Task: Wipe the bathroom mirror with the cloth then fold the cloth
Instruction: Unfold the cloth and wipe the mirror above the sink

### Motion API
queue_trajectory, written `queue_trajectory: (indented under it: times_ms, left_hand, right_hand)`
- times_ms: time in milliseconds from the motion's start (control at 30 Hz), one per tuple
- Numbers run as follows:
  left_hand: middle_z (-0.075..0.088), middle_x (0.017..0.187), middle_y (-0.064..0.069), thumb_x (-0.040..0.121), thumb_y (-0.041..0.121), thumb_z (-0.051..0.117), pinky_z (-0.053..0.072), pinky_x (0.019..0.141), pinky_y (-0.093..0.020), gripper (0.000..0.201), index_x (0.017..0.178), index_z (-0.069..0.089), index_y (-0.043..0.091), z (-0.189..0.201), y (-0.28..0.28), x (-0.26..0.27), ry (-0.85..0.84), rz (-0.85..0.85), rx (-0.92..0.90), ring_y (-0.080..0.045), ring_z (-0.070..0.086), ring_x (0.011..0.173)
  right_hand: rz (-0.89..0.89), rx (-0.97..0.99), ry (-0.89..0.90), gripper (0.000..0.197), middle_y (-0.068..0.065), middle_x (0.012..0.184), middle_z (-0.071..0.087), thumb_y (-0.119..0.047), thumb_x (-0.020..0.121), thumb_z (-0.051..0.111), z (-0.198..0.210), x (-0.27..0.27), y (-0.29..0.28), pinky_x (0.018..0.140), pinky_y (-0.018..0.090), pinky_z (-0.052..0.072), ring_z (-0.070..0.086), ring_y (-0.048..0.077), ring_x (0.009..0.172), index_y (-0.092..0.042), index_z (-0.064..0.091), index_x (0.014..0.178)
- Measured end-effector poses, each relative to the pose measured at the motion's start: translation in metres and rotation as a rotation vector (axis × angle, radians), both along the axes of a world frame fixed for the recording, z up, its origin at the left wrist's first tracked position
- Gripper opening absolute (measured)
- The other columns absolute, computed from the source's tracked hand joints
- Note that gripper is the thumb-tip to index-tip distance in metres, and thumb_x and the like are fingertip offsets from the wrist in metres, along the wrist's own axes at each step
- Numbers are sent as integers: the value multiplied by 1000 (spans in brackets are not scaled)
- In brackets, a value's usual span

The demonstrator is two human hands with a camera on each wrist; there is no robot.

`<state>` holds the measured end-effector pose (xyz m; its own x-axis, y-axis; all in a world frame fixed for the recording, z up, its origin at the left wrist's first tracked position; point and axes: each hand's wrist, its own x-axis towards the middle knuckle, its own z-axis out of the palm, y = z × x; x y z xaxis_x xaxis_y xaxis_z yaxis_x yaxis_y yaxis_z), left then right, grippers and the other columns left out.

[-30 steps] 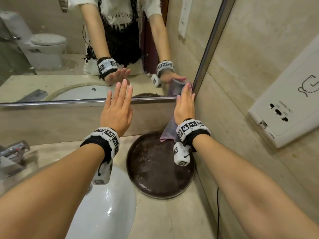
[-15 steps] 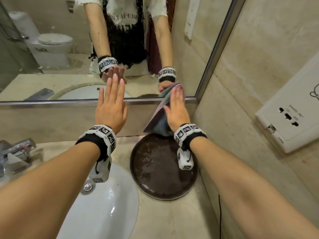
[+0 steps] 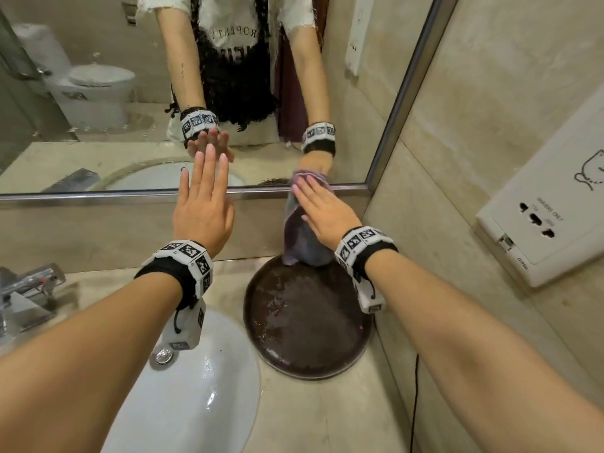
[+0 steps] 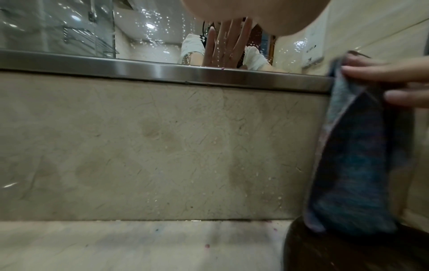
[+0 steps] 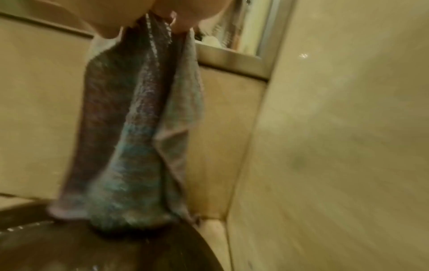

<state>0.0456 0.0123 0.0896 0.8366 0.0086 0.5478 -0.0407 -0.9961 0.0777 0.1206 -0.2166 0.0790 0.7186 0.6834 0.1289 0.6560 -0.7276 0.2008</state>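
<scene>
The mirror [image 3: 98, 148], speckled with water drops, fills the wall above a steel lower frame [image 3: 130, 193]. My left hand [image 3: 204, 181] is flat and holds nothing, its straight fingers up against the glass. My right hand [image 3: 322, 214] lies flat with straight fingers on the purple-blue cloth [image 3: 300, 243], pressing its top against the mirror's lower edge near the right corner. The cloth [image 5: 130, 137] hangs down the wall in loose folds, its bottom end touching the dark tray. In the left wrist view the right fingers [image 4: 383, 73] lie over the cloth [image 4: 355, 165]. My right thumb is hidden.
A round dark wet tray [image 3: 307, 328] sits on the stone counter below the cloth. The white basin [image 3: 196, 403] is at lower left, a chrome tap [image 3: 26, 289] at far left. A white socket panel [image 3: 549, 217] is on the right wall, close to my right forearm.
My right hand has slid the cloth left and down from the mirror's right corner to its lower edge. My left hand has risen slightly on the glass.
</scene>
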Motion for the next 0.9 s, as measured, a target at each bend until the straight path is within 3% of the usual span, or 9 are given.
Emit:
queue_trajectory:
  times_ms: [167, 400, 600, 800, 900]
  left_hand:
    - [8, 156, -16, 91, 14, 49, 6, 116, -45, 67, 148, 14, 6, -1, -3, -2, 32, -9, 5, -29, 6, 144]
    - [9, 156, -15, 90, 11, 51, 8, 116, -46, 68, 148, 16, 7, -3, -15, -4, 28, -38, 11, -30, 8, 144]
    - [12, 155, -17, 88, 11, 53, 13, 115, -49, 67, 146, 20, 7, -8, -3, -13, 33, -11, 5, -32, 12, 143]
    - [14, 155, -17, 88, 11, 54, 13, 115, -47, 66, 146, 23, 6, -8, 20, -29, 36, 51, 14, -33, 14, 143]
    - [14, 155, -17, 88, 13, 49, 11, 115, -46, 63, 145, 24, 6, -8, 37, -43, 29, 96, 18, -32, 14, 143]
  right_hand:
    - [-472, 215, 2, 68, 16, 157, -4, -21, 98, 41, -4, -3, -45, 118, 34, 0, -1, 25, 147, -1, 1, 148]
    - [-552, 323, 96, 69, 21, 156, -3, -25, 98, 40, -13, -9, -20, 120, 34, -1, -2, 28, 146, 5, 0, 147]
    - [-409, 463, 36, 64, 21, 155, 16, -23, 96, 44, -20, -20, 6, 120, 36, 3, 12, 29, 145, 5, 17, 146]
    - [-220, 556, -2, 53, 28, 134, 49, -10, 83, 57, -27, -25, 39, 111, 48, 28, 44, 40, 129, 11, 46, 130]
    - [-25, 410, -18, 58, 22, 143, 40, -10, 86, 55, -23, -29, 67, 114, 45, 23, 36, 36, 136, 5, 37, 139]
